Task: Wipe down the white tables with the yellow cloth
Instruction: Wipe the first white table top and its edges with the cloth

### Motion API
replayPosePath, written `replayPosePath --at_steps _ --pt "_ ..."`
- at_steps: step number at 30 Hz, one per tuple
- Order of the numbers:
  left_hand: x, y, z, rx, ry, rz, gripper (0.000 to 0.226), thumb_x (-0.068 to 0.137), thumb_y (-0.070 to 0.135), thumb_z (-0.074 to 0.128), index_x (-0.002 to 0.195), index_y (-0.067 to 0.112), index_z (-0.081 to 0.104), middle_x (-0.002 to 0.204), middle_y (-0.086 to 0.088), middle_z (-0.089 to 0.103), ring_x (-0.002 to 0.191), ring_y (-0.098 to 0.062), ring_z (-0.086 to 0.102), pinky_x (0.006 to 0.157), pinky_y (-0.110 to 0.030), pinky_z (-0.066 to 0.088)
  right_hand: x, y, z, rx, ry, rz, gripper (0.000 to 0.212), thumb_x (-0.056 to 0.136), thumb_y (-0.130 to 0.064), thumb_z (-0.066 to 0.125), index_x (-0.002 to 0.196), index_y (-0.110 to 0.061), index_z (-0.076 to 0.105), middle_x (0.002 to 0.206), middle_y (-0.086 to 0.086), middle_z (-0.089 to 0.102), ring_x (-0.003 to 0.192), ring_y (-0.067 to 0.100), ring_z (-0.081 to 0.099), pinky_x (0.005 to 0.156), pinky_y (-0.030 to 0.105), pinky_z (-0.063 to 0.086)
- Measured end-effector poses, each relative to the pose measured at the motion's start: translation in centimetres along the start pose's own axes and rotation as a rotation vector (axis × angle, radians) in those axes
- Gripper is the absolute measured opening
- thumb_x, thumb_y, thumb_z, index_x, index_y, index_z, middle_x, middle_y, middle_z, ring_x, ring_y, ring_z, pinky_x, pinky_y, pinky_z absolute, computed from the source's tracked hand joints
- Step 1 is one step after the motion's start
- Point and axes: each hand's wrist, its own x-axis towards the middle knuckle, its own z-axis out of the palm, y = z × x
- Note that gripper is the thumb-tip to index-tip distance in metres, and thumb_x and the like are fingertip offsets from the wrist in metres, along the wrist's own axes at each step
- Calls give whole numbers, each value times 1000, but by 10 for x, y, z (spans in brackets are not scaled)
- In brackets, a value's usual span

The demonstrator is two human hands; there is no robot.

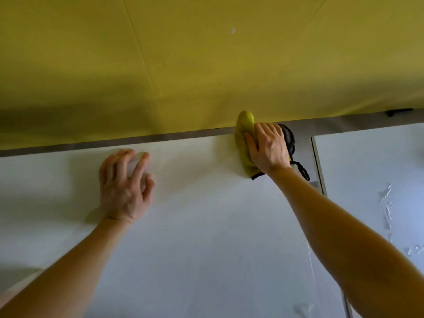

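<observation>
Right hand [267, 146] has a flat, wide grip pressing the yellow cloth [243, 136] at the far edge of the worktop [206, 237], cloth pointing lengthwise away, left hand [125, 187] well apart.

Both forearms bare; L grip [124, 191] & R grip [267, 148] bare too, tendons + veins visible on backs.

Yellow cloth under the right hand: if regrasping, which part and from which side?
Likely the bunched far end of the cloth, which sticks out past the fingertips of the right hand; the hand lies flat over the middle. Come from the left, over bare table: a black strapped item crowds the right side, and the yellow wall stands just behind.
</observation>
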Motion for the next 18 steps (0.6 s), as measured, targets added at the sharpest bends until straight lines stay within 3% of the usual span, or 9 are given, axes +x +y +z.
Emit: replayPosePath --at_steps 2,4,7,10,13,16,18 --pt "-2 -2 -1 -6 7 -6 49 103 30 57 150 15 65 147 -25 57 136 -49 54 120 -57 36 -5 -24 12 -82 34 144 44 107 -38 44 140 -13 61 107 9 72 104 37 65 108 50 43" --pt "-1 -4 -1 15 -7 3 49 103 30 57 149 15 65 146 -24 58 136 -49 55 120 -57 36 1 -77 33 -84 67 156 64 105 -34 44 167 -19 39 103 5 72 100 33 64 106 50 43" --pt "-1 -7 -1 29 -5 -10 46 103 31 59 146 16 68 144 -24 59 134 -49 57 119 -57 38 4 -174 62 38 -54 -146 51 109 -36 45 159 -30 54 101 4 73 94 35 64 94 49 43" --pt "-3 -5 -2 12 -17 -18 45 103 31 61 145 17 68 145 -23 60 135 -49 56 118 -57 39 3 -195 67 129 -74 -218 45 108 -46 53 145 -24 66 103 4 74 98 33 66 95 49 44" --pt "-1 0 -5 -20 -32 -7 48 102 28 62 148 18 67 147 -21 59 139 -45 55 120 -57 39 0 -124 50 80 -57 -236 47 108 -51 57 143 -21 66 117 9 69 105 37 66 94 47 47" --pt "1 -1 -4 -31 -19 -14 49 102 27 60 150 18 65 149 -21 58 140 -44 54 121 -58 39 5 -30 20 -41 -44 -23 43 110 -51 54 143 -25 64 153 12 55 122 41 63 102 51 49" --pt "1 -1 -1 -25 -14 -14 48 103 27 59 149 17 66 148 -22 58 139 -44 54 121 -58 38 2 -4 9 -68 -8 88 39 109 -49 52 135 -24 67 153 8 59 122 40 63 107 52 47"
